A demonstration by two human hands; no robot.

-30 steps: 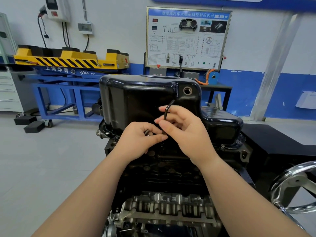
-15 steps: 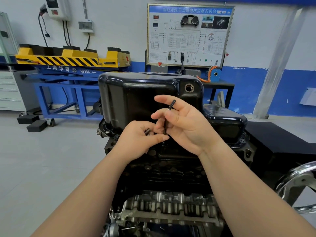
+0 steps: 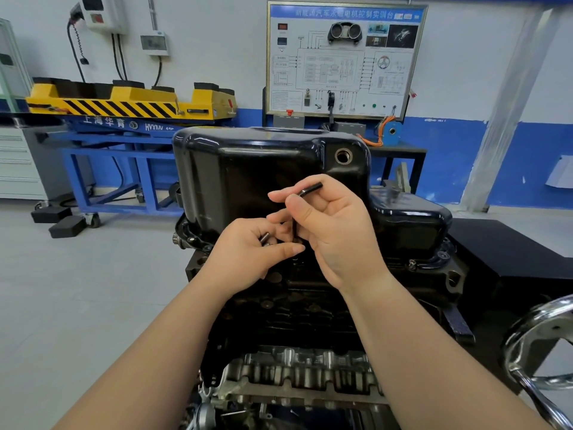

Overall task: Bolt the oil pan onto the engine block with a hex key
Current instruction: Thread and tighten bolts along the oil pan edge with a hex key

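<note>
A glossy black oil pan [image 3: 248, 169] sits on top of the dark engine block [image 3: 310, 305], with a round drain hole at its upper right. My right hand [image 3: 335, 231] pinches a black L-shaped hex key [image 3: 307, 193]; its short arm points up and right, its long arm runs down to the pan's flange. My left hand [image 3: 245, 256] holds small metal bolts [image 3: 266, 238] between curled fingers, right beside the key's lower end. The key's tip is hidden behind my fingers.
A chrome handwheel [image 3: 539, 346] stands at the lower right. Behind the engine are a blue frame carrying a yellow striped lift [image 3: 124, 100], a wiring training board [image 3: 341, 57] and a black table [image 3: 403, 150]. Grey floor lies to the left.
My right hand has turned the hex key, so its short arm now points up and right instead of upward. The left hand has stayed in place with the bolts.
</note>
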